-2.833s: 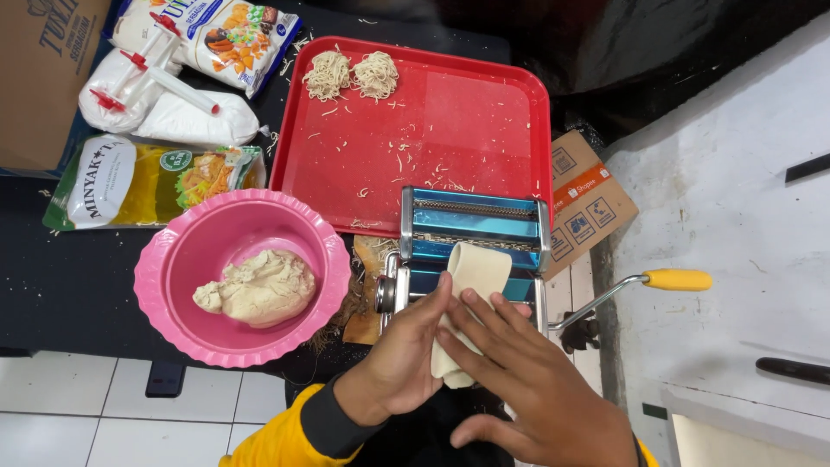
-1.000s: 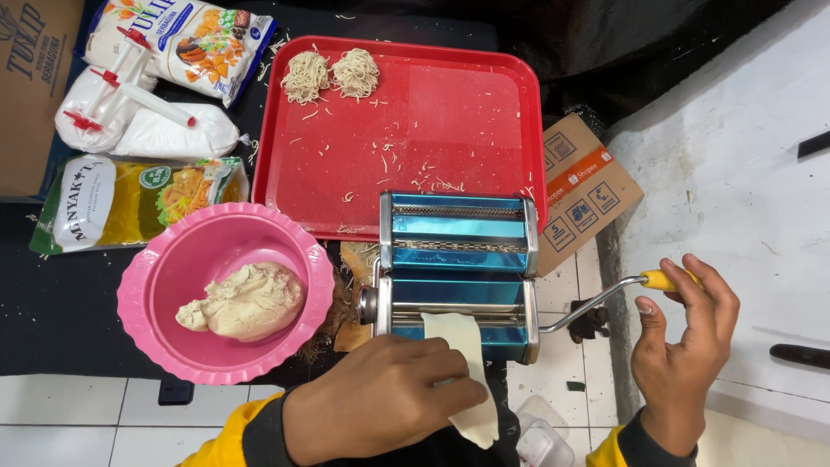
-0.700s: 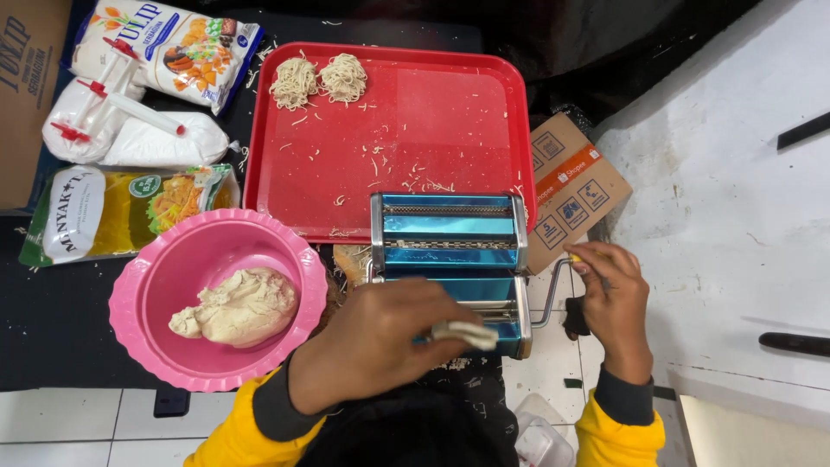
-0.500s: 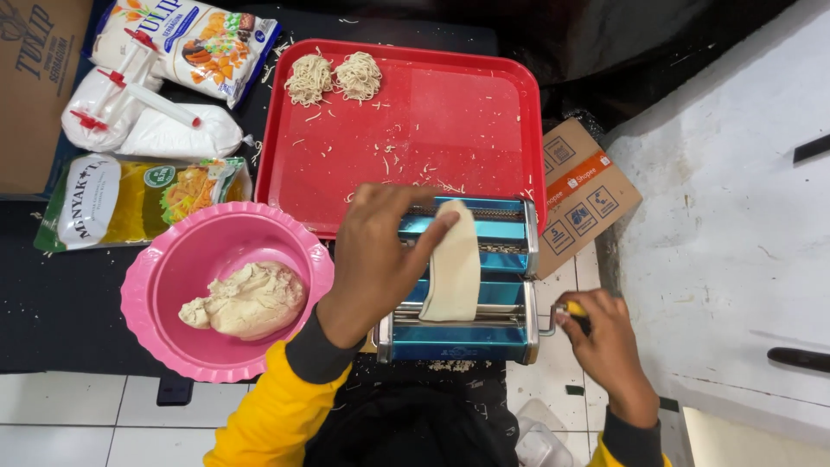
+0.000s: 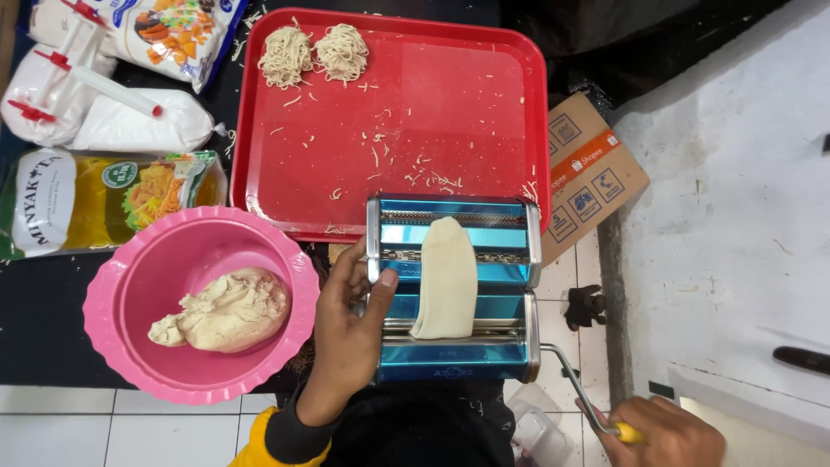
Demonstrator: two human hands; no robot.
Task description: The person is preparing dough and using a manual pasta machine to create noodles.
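A shiny blue-tinted metal pasta machine (image 5: 484,355) stands at the near edge of the dark table. A pale flat strip of dough (image 5: 446,277) lies over its top, its lower end in the roller slot. My left hand (image 5: 347,327) presses against the machine's left side, thumb on the frame. My right hand (image 5: 670,434) grips the yellow end of the crank handle (image 5: 579,396) at the lower right. A pink bowl (image 5: 130,285) to the left holds a lump of dough (image 5: 223,309).
A red tray (image 5: 484,112) behind the machine carries two small nests of cut noodles (image 5: 313,54) and scattered scraps. Flour bags and an oil pouch (image 5: 95,199) lie at the far left. A cardboard box (image 5: 588,177) sits to the right, beside a white surface.
My left hand let go of the dough strip and moved to the machine's left side. My right hand swung the crank handle down toward me. The strip now lies on the rollers.
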